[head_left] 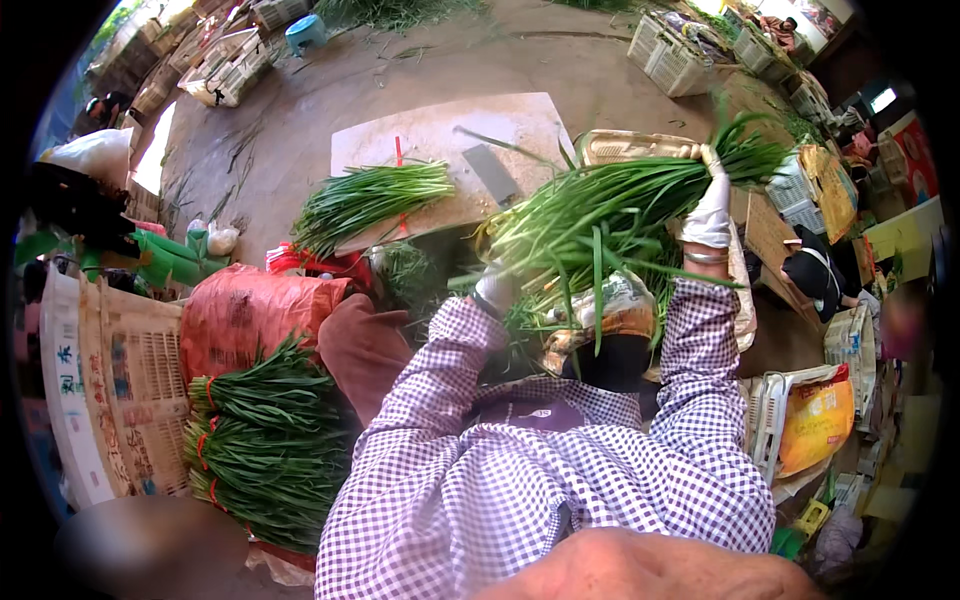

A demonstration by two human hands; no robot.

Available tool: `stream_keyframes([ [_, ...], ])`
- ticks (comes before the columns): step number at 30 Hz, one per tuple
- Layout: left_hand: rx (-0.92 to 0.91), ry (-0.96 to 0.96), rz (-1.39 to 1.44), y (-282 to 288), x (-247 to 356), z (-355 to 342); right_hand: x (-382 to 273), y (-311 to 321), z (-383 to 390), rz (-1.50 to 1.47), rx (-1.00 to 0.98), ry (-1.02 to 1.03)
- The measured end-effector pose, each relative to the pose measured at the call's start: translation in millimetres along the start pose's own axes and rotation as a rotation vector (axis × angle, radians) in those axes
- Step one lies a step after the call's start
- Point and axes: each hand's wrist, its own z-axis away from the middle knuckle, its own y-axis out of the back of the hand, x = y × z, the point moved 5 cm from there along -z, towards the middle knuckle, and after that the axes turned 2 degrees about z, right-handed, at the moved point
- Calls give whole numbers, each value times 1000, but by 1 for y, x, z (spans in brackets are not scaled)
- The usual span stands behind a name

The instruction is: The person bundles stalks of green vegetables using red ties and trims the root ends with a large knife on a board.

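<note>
A large loose bunch of garlic chives (610,205) stretches across in front of me, pale stems to the left and leaf tips to the right. My right hand (708,212), in a white glove, is closed round its leafy end. At the stem end, my left hand (495,290), also gloved, grips the bunch from below; its fingertips are partly hidden by the stems. Past my left hand, a smaller bundle of garlic chives (375,200) lies on a pale board (455,118), across a red tie (399,150). A flat grey plate (490,173) rests on that board.
Tied bundles of green chives (265,440) are stacked at my left by a red sack (255,310) and a tall crate (140,390). A beige basket (630,146) stands behind the held bunch. More crates (670,58) stand at far right; a blue stool (306,35) is at far left.
</note>
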Motion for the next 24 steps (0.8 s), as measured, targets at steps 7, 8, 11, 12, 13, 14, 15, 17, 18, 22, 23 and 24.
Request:
stream_keyframes([
  [7, -342, -115, 78, -65, 29, 35, 9, 29, -19, -190, -77, -45],
  [8, -371, -106, 108, -55, 26, 28, 7, 32, -19, -184, -46, -33],
  [11, -515, -130, 192, -50, 27, 33, 0, -2, 6, -209, -174, -1],
  [12, -524, -161, 163, -77, 39, 51, -8, -8, 15, -189, -310, 39],
  [13, -543, -115, 197, -77, 37, 51, -12, -7, 10, -236, -293, 31],
  [14, -562, -68, 231, -75, 33, 50, -16, -7, 9, -213, -349, 41],
  [15, -575, -27, 264, -72, 30, 50, -16, -15, 12, -191, -407, 43],
  [17, -296, -74, -30, -60, 20, 33, -10, -24, 18, -158, -393, 29],
  [18, -383, -162, -130, -62, 26, 31, -9, -30, 23, -142, -385, 24],
  [22, -356, -389, -245, -57, 27, 32, -12, -39, 36, -86, -281, 43],
  [23, -319, -389, -206, -53, 27, 34, -13, -41, 34, -109, -330, 35],
  [24, -284, -318, -108, -59, 31, 41, -16, -44, 34, -135, -377, 30],
])
